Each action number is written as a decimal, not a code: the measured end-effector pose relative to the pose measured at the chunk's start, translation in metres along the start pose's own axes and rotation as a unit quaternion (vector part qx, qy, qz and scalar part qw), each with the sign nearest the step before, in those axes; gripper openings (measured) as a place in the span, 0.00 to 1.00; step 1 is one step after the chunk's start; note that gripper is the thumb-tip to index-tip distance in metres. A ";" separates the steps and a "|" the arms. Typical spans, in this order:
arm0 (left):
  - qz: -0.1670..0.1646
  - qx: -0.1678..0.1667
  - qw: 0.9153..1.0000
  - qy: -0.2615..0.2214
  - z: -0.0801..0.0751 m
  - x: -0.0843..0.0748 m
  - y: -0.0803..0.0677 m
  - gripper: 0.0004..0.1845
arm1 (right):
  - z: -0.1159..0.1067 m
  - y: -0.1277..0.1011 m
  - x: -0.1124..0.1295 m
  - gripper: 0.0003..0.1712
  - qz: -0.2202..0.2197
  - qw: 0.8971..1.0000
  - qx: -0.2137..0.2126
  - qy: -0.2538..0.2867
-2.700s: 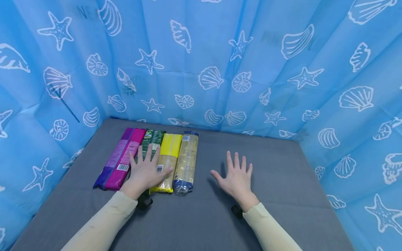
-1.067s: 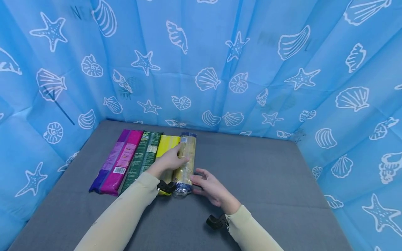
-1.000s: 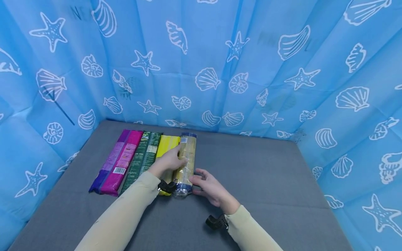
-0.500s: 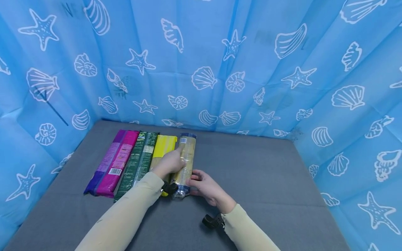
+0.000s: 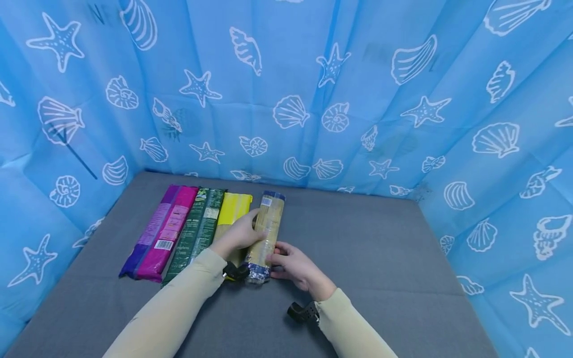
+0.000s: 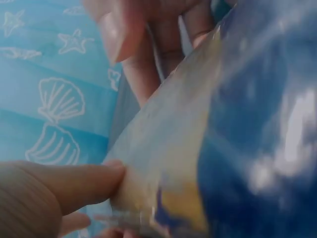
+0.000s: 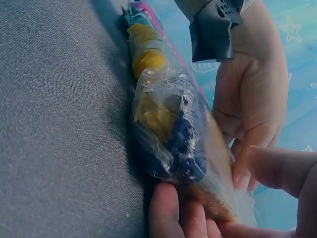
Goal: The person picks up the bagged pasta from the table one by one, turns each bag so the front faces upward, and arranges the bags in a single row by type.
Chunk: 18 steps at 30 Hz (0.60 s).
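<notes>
A long clear plastic packet of pale spaghetti with dark blue ends (image 5: 266, 233) lies lengthwise on the grey cloth-covered bench (image 5: 367, 258), at the 3 o'clock end of a row of four long packets. Its near end is tilted a little toward 7 o'clock, away from the yellow packet (image 5: 233, 211) beside it. The person's left hand (image 5: 239, 233) curls over the middle of the spaghetti packet from the 9 o'clock side, with its thumb lying on top. The right hand (image 5: 293, 263) grips the near end from the 3 o'clock side, fingers (image 7: 166, 210) tucked under the crinkled blue end and thumb above it. Whether the packet is lifted clear of the bench cannot be told.

At 9 o'clock of the yellow packet lie a dark green packet (image 5: 199, 226) and then a magenta and purple packet (image 5: 163, 231), all side by side and touching. Both arms wear pale cream sleeves (image 5: 179, 303), with a small black device (image 5: 302, 312) at each wrist. Blue fabric printed with white shells and starfish (image 5: 313, 89) walls in the bench on three sides.
</notes>
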<state>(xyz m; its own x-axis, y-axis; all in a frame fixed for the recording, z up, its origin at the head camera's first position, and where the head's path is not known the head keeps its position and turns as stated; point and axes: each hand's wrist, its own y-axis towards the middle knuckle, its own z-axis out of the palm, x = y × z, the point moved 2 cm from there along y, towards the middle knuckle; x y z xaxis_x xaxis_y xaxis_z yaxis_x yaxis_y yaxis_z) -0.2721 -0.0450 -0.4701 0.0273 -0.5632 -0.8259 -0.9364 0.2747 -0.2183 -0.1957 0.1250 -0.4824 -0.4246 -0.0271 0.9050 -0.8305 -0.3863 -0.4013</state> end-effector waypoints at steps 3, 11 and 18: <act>0.007 0.007 0.999 -0.040 -0.001 0.003 0.001 0.43 | 0.001 -0.001 0.000 0.33 -0.010 1.000 -0.002 -0.002; 0.004 0.008 0.991 -0.135 0.001 0.013 -0.004 0.42 | 0.008 -0.006 -0.001 0.32 -0.067 0.998 -0.013 0.003; -0.001 -0.003 0.977 -0.213 0.005 0.016 -0.008 0.42 | 0.008 -0.006 -0.006 0.37 -0.090 0.995 -0.029 0.018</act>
<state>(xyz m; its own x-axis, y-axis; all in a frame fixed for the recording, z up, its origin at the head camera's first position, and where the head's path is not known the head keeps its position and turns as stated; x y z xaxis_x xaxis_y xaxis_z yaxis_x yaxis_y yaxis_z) -0.2630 -0.0523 -0.4842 0.1712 -0.1874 -0.9672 -0.9383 0.2683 -0.2181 -0.1857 0.1203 -0.4849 -0.2794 0.0718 0.9575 -0.9131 -0.3284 -0.2418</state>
